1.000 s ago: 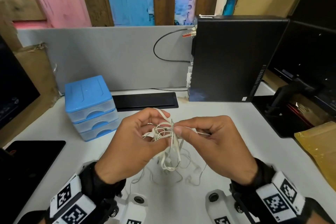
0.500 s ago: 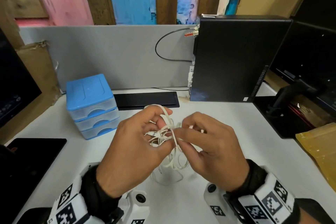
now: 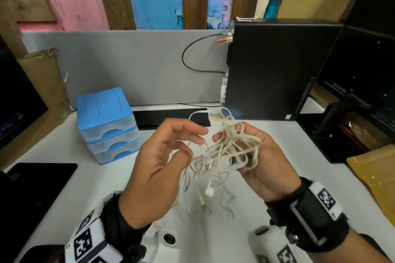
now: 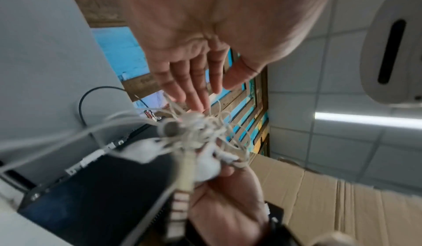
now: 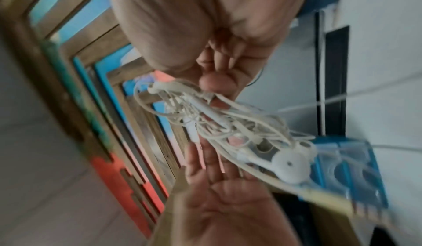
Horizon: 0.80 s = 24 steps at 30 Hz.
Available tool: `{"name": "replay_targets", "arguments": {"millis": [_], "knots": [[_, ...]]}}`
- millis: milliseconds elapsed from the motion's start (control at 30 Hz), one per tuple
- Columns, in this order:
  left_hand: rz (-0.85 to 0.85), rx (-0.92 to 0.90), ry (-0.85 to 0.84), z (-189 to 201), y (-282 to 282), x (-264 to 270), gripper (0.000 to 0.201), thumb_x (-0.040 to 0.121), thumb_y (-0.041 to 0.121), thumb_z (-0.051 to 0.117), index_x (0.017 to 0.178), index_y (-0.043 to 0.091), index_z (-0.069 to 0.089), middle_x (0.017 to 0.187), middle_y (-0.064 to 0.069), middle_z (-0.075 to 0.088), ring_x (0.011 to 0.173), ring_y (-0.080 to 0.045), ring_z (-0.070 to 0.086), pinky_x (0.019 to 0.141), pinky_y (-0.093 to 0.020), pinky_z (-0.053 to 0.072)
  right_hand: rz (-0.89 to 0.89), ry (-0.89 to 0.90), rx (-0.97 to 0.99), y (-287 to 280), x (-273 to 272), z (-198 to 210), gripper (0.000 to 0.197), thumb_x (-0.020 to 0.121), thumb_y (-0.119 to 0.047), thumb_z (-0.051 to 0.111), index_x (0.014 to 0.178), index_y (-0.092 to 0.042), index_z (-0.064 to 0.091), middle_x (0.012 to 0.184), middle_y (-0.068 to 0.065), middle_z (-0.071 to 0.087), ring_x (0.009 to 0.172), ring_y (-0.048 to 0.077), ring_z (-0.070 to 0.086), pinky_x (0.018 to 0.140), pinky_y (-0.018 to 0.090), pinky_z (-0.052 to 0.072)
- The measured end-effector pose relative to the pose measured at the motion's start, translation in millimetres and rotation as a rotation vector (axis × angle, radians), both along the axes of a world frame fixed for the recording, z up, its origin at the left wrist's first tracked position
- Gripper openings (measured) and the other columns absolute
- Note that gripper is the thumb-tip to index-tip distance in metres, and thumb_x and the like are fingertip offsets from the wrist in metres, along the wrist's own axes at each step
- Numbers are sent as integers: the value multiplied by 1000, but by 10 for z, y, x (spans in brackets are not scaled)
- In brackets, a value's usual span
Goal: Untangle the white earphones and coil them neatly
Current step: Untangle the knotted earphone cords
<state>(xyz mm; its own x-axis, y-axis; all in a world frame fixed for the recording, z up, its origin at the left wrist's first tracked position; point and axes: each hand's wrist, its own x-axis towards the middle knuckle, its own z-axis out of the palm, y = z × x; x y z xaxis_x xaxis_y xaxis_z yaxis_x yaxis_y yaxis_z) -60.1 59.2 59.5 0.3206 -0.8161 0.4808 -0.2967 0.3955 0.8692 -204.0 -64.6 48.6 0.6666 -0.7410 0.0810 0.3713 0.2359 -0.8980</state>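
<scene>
Up above the bench (image 3: 136, 179), the earphones (image 3: 222, 156) are a knotted white bundle held in mid-air between the two hands. Most of the tangle sits in the right hand (image 3: 263, 162), whose fingers (image 5: 217, 85) and thumb curl round the cords and clamp them; in the right wrist view one white earbud (image 5: 290, 167) shows at the near end of the bundle. Several loose strands hang down from the knot toward the bench, one ending in a small white piece (image 3: 209, 192) and another in a yellowish tip (image 3: 201, 200). One thin strand arcs up and over from the bundle toward the left hand.

The left hand (image 3: 162, 162) is just beside the bundle, fingers (image 4: 189, 85) straight and loosely spread, gripping nothing; in the left wrist view its fingertips reach the top of the tangle, though blur hides whether they touch it.

Behind the left hand stands a blue drawer box (image 3: 106, 124) with three clear drawers. A flat black slab (image 3: 171, 116) lies on the bench at the foot of the grey divider (image 3: 119, 66). A black computer case (image 3: 275, 66) stands upright behind the right hand, with a black cable (image 3: 186, 57) looping from its rear. Another black pad (image 3: 36, 190) lies at the left edge, and brown cardboard (image 3: 376, 175) at the far right.
</scene>
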Motion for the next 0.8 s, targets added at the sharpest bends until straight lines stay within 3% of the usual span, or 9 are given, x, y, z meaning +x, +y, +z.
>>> {"name": "replay_targets", "arguments": {"millis": [67, 133, 200, 267, 333, 467, 600, 700, 800], "knots": [[85, 36, -115, -16, -16, -10, 25, 84, 23, 59, 106, 34, 60, 115, 9, 69, 112, -23, 62, 87, -24, 47, 80, -96, 127, 33, -22, 71, 11, 79, -2, 60, 78, -2, 71, 74, 12, 71, 49, 12, 61, 37, 16, 41], [106, 123, -227, -16, -13, -37, 32, 83, 37, 71, 112, 34, 59, 112, 18, 69, 116, -11, 61, 93, -26, 45, 154, -174, 178, 68, -35, 120, 27, 86, -5, 57, 66, -5, 75, 66, 9, 71, 46, 9, 63, 37, 15, 45], [89, 208, -264, 3, 2, -61, 47, 76, 51, 78, 117, 39, 60, 102, 21, 71, 111, -4, 62, 92, -23, 46, 189, -199, 167, 79, -34, 121, 37, 83, -8, 45, 61, -6, 75, 61, 7, 70, 47, 10, 65, 39, 16, 49], [91, 235, -258, 18, 12, -68, 48, 71, 56, 80, 114, 44, 62, 91, 20, 72, 102, -2, 65, 90, -13, 42, 207, -189, 150, 59, -17, 76, 25, 81, -11, 53, 71, -5, 75, 71, 11, 73, 58, 16, 70, 50, 23, 55], [103, 227, -221, 14, 16, -51, 45, 69, 51, 80, 111, 43, 63, 86, 15, 72, 96, -7, 67, 90, -12, 41, 204, -165, 131, 17, 2, 14, 17, 75, -14, 71, 86, -2, 72, 86, 16, 74, 73, 23, 72, 62, 32, 60], [11, 192, -81, 19, 27, -51, 33, 75, 42, 77, 105, 36, 65, 86, 6, 69, 87, -15, 69, 86, -27, 50, 218, -141, 139, -22, 13, -64, 51, 59, -24, 90, 96, 2, 67, 93, 22, 70, 81, 31, 70, 74, 38, 61], [-70, 184, 103, 50, 4, -31, 14, 85, 22, 62, 94, 24, 73, 93, -5, 73, 85, -17, 70, 77, -22, 53, 240, -195, 158, 17, -2, -55, 71, 55, -23, 95, 106, 11, 59, 107, 34, 67, 99, 47, 68, 82, 49, 60], [-80, 210, 173, 52, -12, 7, 16, 79, 16, 63, 89, 20, 75, 86, -5, 75, 80, -14, 69, 73, -18, 52, 230, -146, 102, 5, 0, -66, 57, 58, -17, 91, 102, 7, 63, 115, 41, 60, 116, 63, 52, 97, 66, 47], [-98, 240, 146, 39, -16, 24, 18, 72, 16, 75, 88, 23, 75, 84, -2, 74, 69, -17, 65, 67, -24, 54, 271, -185, 111, 4, -9, -67, 34, 66, -9, 84, 93, 3, 67, 102, 31, 68, 109, 53, 63, 84, 54, 58]]}}
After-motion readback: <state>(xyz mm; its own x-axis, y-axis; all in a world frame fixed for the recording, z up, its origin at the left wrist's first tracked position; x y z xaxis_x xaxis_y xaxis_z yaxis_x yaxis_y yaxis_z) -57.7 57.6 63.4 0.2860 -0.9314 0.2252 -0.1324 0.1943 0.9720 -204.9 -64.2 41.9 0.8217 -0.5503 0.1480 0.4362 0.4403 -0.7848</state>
